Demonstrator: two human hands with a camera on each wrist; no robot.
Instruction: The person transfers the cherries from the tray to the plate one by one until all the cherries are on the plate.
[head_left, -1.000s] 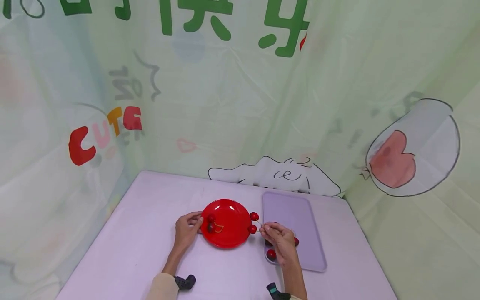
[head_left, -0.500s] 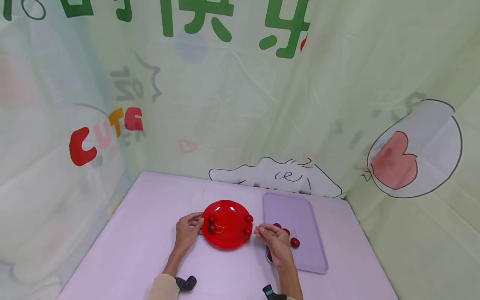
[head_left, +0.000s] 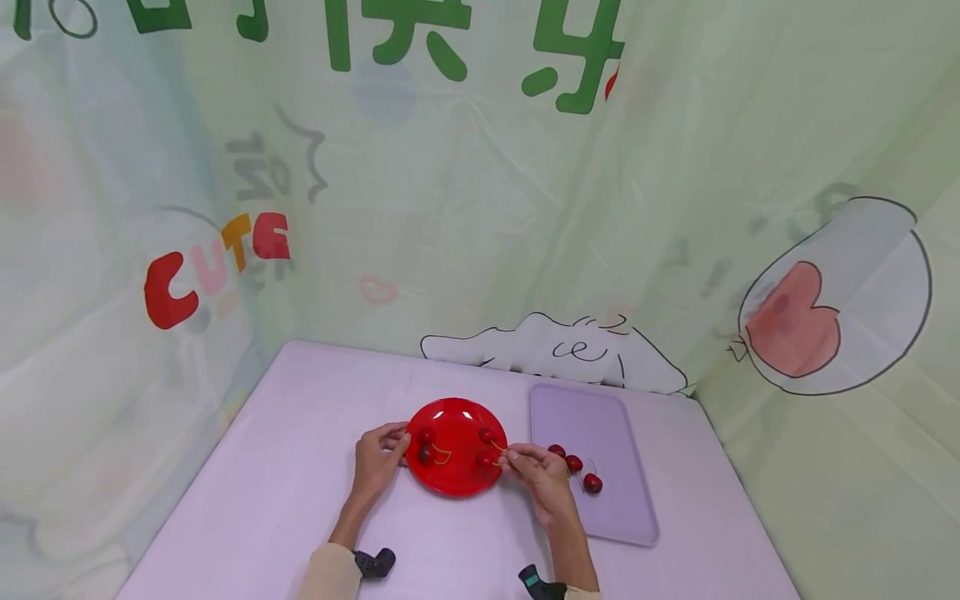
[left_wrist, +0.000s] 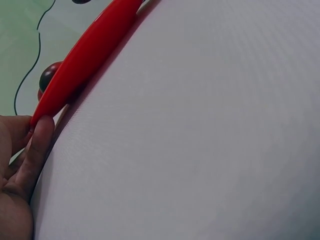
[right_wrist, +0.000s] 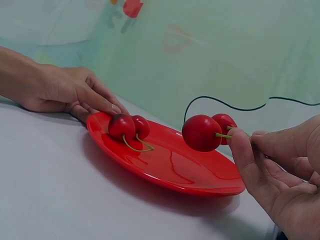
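A person's left hand (head_left: 378,461) is pinching a red plate (head_left: 456,483) by its edge; the right hand (head_left: 543,485) is holding two cherries (right_wrist: 201,133) above it by tightly pinched stems (right_wrist: 223,135).

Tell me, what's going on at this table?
A person is handling cherries. Their left hand grips the edge of a red plate, while their right hand pinches a pair of cherries by the stems, holding them above the plate. Another pair lies on the plate's left side. To the right, at least three more cherries sit on a purple tray.
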